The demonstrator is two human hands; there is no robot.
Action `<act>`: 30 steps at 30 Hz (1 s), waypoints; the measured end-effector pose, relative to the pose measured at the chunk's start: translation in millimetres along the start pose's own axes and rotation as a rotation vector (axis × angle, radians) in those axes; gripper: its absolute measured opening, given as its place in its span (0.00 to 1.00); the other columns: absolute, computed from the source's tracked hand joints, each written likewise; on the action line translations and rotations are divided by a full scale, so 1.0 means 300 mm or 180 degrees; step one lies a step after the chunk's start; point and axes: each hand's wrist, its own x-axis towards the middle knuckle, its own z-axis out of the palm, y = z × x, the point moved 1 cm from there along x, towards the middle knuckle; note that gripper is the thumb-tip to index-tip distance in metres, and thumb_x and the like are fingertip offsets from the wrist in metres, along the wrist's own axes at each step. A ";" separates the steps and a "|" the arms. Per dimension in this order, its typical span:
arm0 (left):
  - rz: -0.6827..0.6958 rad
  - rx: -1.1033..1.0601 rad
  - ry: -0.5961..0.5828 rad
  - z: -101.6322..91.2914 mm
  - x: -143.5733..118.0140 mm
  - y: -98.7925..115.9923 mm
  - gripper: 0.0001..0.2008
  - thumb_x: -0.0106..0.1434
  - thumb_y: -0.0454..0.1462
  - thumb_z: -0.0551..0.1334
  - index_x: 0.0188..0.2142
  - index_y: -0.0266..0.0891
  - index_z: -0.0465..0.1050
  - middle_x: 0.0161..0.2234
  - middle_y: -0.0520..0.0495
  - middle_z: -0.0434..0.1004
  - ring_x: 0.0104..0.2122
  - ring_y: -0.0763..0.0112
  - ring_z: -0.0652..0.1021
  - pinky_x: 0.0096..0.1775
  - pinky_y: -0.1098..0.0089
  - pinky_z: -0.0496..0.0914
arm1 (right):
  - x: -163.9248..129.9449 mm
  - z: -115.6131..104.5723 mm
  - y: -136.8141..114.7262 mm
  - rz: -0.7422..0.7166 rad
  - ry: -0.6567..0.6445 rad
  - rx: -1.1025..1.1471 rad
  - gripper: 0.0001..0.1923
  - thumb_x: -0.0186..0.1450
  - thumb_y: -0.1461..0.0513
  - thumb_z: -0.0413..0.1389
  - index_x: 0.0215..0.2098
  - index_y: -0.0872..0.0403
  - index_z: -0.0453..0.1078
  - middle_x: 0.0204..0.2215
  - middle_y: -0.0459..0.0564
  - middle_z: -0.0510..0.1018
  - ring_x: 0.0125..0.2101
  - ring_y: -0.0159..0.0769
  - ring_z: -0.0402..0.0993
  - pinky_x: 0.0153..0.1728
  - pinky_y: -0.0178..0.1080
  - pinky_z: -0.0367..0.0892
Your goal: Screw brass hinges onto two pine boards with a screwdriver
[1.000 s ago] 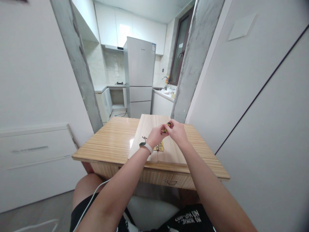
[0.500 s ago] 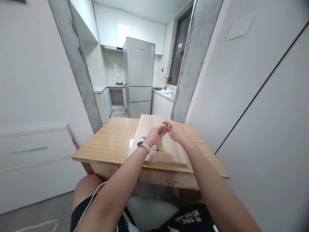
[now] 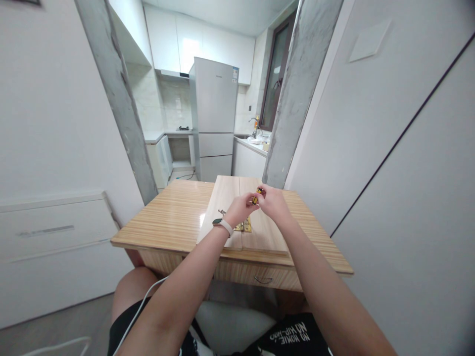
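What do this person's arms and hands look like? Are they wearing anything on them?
The left forearm and right forearm show no sleeves. The left wrist wears a watch with a dark, rectangular face and a pale strap. The left hand and right hand have no gloves, and no watch shows on the right wrist.

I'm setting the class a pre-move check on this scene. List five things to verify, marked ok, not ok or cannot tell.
1. Yellow piece held: ok, between fingers of the left hand and right hand.
2. Boards side by side on the table: ok.
3. Gold plate fully visible: not ok, partly hidden by the left arm.
4. Metal bits identified: cannot tell, too small.
5. Drawer shut: ok.
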 end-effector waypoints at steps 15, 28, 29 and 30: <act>-0.0065 -0.0049 0.0155 -0.009 0.000 -0.007 0.08 0.65 0.31 0.67 0.44 0.37 0.79 0.38 0.47 0.85 0.36 0.68 0.82 0.42 0.70 0.74 | -0.003 0.006 0.010 -0.0550 -0.0188 0.0339 0.17 0.69 0.69 0.55 0.54 0.53 0.76 0.50 0.56 0.82 0.45 0.40 0.78 0.49 0.40 0.69; 0.0091 0.0062 0.0388 -0.001 0.013 0.017 0.15 0.63 0.30 0.69 0.49 0.40 0.75 0.41 0.46 0.85 0.40 0.66 0.84 0.42 0.68 0.78 | 0.006 -0.004 -0.030 -0.0306 -0.0012 0.0110 0.08 0.67 0.67 0.59 0.42 0.54 0.79 0.39 0.54 0.84 0.40 0.41 0.77 0.44 0.40 0.68; 0.0082 0.0110 0.0419 -0.002 0.013 0.023 0.14 0.63 0.30 0.69 0.48 0.41 0.75 0.40 0.47 0.85 0.38 0.66 0.84 0.41 0.68 0.78 | 0.005 -0.002 -0.029 -0.0300 -0.0006 0.0162 0.08 0.67 0.66 0.59 0.43 0.54 0.79 0.39 0.53 0.84 0.40 0.41 0.77 0.44 0.40 0.68; 0.0060 0.0133 0.0424 -0.005 0.012 0.028 0.13 0.64 0.31 0.69 0.48 0.41 0.74 0.39 0.47 0.85 0.38 0.66 0.84 0.41 0.67 0.78 | 0.003 0.001 -0.025 -0.0290 -0.0007 0.0259 0.09 0.67 0.65 0.60 0.45 0.53 0.79 0.39 0.53 0.84 0.39 0.41 0.78 0.44 0.40 0.68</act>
